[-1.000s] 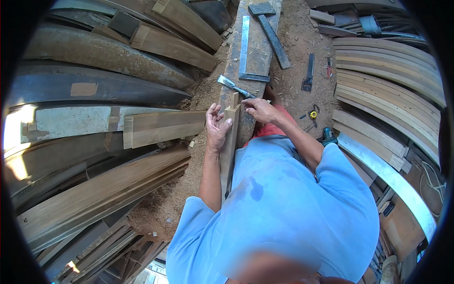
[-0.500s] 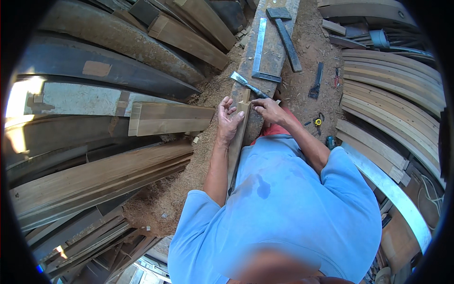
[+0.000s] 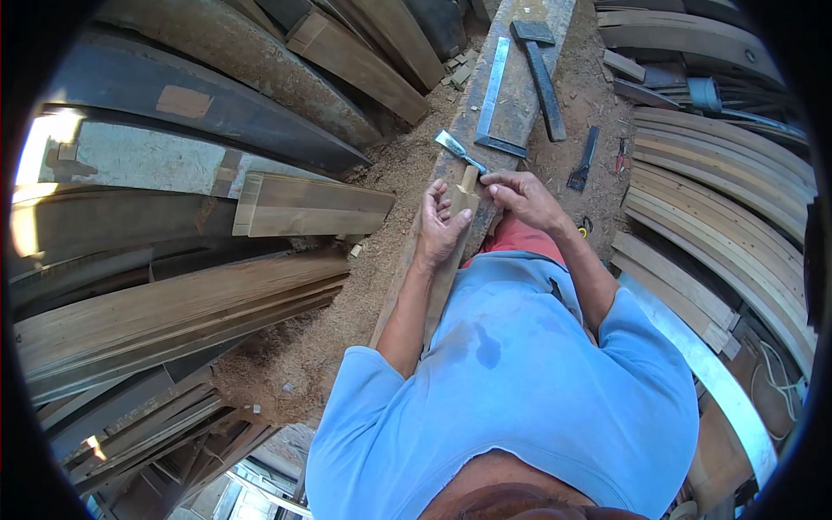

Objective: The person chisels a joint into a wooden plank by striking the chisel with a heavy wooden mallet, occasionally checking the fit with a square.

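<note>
A long pale wooden piece runs along my left forearm, its narrowed, cut end pointing away from me. My left hand is beside that end, fingers loosely curled and apart, the thumb against the wood. Thumb and fingers of my right hand are pinched together at the right of the cut end; what is between them, if anything, is too small to make out. A chisel lies slantwise beyond the cut end, blade to the left, its handle running back to my right fingers and partly hidden.
On the worn plank bench lie a metal try square and a dark hammer-like tool. A dark flat tool and red-handled pliers are on the ground to the right. Timber stacks line both sides above wood shavings.
The whole view has shifted slightly, with the bench now farther right. My right hand has drawn a little rightward relative to the chisel and covers more of its handle end.
</note>
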